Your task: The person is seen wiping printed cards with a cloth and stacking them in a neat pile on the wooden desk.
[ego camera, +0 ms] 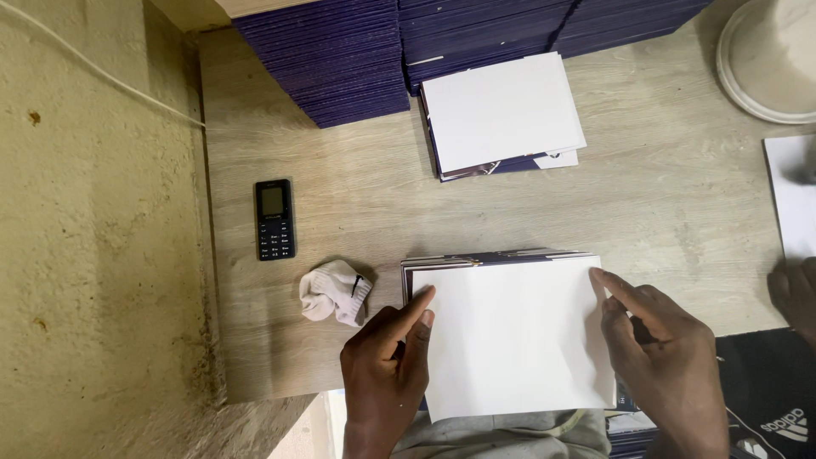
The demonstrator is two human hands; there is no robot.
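Note:
A white sheet [514, 336] lies on top of a stack of dark blue and white cards [493, 257] at the near edge of the wooden table [365, 204]. My left hand [387, 370] rests on the sheet's left edge, with the index finger pointing up along it. On the right edge sits my right hand [667, 353], fingers pressed against the sheet's upper right corner. Neither hand has lifted anything.
A second stack topped with white [501, 110] lies further back, in front of tall piles of dark blue cards [357, 59]. A black keypad phone [274, 219] and a crumpled white sock [336, 293] lie left. A round white base [769, 59] stands far right. Another person's hand [799, 293] reaches in by white paper [795, 200].

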